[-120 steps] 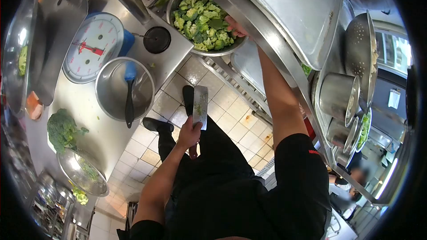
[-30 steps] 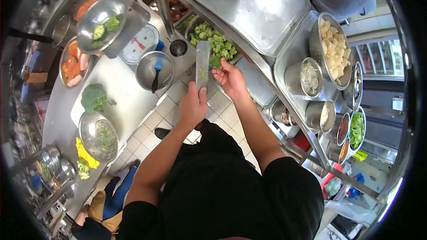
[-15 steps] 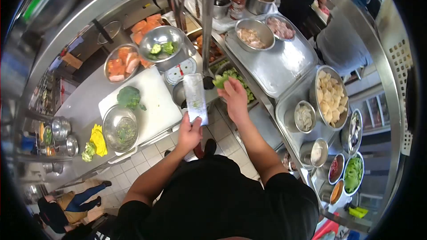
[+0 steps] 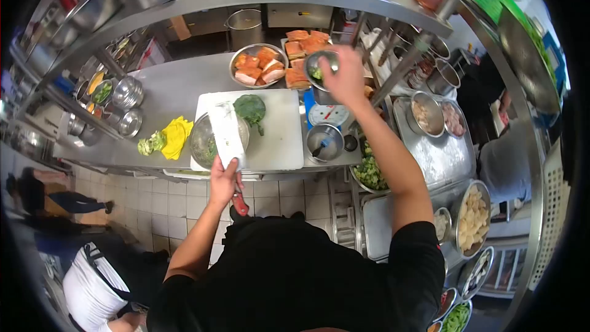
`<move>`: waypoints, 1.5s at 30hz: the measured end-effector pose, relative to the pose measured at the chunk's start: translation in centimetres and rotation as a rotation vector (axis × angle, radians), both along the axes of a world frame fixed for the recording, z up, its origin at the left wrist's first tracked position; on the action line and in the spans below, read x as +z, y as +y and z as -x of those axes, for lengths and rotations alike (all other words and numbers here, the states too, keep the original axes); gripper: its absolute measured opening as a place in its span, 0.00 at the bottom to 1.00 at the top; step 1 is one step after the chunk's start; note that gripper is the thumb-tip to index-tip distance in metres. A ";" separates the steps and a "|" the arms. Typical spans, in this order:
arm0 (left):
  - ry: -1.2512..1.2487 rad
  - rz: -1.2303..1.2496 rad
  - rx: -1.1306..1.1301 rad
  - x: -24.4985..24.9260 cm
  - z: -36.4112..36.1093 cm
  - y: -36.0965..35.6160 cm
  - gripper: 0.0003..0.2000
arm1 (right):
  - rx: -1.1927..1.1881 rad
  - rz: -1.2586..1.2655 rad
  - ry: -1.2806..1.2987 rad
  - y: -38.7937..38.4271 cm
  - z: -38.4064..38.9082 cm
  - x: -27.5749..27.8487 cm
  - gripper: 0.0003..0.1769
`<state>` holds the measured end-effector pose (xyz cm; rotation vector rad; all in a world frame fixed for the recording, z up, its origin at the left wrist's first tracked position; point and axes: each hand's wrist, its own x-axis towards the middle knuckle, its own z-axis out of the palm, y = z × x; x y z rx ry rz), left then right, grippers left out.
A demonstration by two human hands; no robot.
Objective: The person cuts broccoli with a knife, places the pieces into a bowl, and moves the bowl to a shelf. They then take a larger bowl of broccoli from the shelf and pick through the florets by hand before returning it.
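Observation:
My left hand (image 4: 225, 179) grips the red handle of a cleaver (image 4: 225, 133), blade raised over the front edge of the white cutting board (image 4: 279, 129). My right hand (image 4: 345, 75) reaches forward to the steel scale pan (image 4: 321, 67), which holds some broccoli pieces; whether the hand still holds a floret I cannot tell. A broccoli head (image 4: 250, 108) lies on the board beside a steel bowl (image 4: 206, 138) of green trimmings. The kitchen scale (image 4: 327, 114) stands under the pan.
A bowl of salmon pieces (image 4: 257, 64) and more salmon (image 4: 301, 43) sit behind the board. A bowl of cut broccoli (image 4: 369, 173) sits low at right, near trays and pots of ingredients (image 4: 472, 217). Yellow cloth (image 4: 176, 135) lies left. Other people stand at left and right.
My view has swung round to the worktop. My right hand went from the broccoli bowl up to the scale pan, and the cleaver came down over the board's front edge.

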<state>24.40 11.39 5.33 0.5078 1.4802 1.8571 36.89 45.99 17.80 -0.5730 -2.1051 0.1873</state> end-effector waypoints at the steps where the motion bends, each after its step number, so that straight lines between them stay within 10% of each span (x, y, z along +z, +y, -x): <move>1: -0.010 0.000 0.054 -0.3 1.3 -1.1 0.11 | 0.143 0.015 -0.073 -2.1 0.9 -0.4 0.16; 8: -0.060 -0.037 0.284 -1.8 10.6 -6.7 0.08 | 0.434 0.689 -0.967 -8.2 8.1 -18.8 0.16; 14: -0.229 -0.023 0.279 -3.0 16.3 -10.5 0.09 | -0.106 1.570 -0.296 -11.6 15.0 -27.4 0.16; 24: -0.270 0.079 0.159 -4.3 22.5 -12.9 0.07 | -0.545 0.963 -0.059 -11.9 13.9 -29.3 0.15; 28: -0.276 0.084 0.106 -4.8 22.9 -11.6 0.07 | -0.120 1.673 -0.293 -12.1 14.1 -29.6 0.25; 32: -0.255 0.064 0.083 -2.9 21.3 -9.7 0.07 | -0.114 1.811 -0.324 -11.3 16.5 -29.4 0.36; 40: -0.169 0.000 0.023 -2.3 20.6 -7.7 0.09 | -0.294 1.561 0.103 -13.6 16.9 -28.5 0.30; 43: -0.141 0.016 0.011 -3.3 21.3 -8.0 0.09 | -0.234 0.887 -0.108 -14.2 18.1 -28.8 0.34; 45: -0.111 0.034 0.000 -4.4 22.1 -8.6 0.08 | -0.275 0.962 -0.238 -13.5 18.2 -27.6 0.39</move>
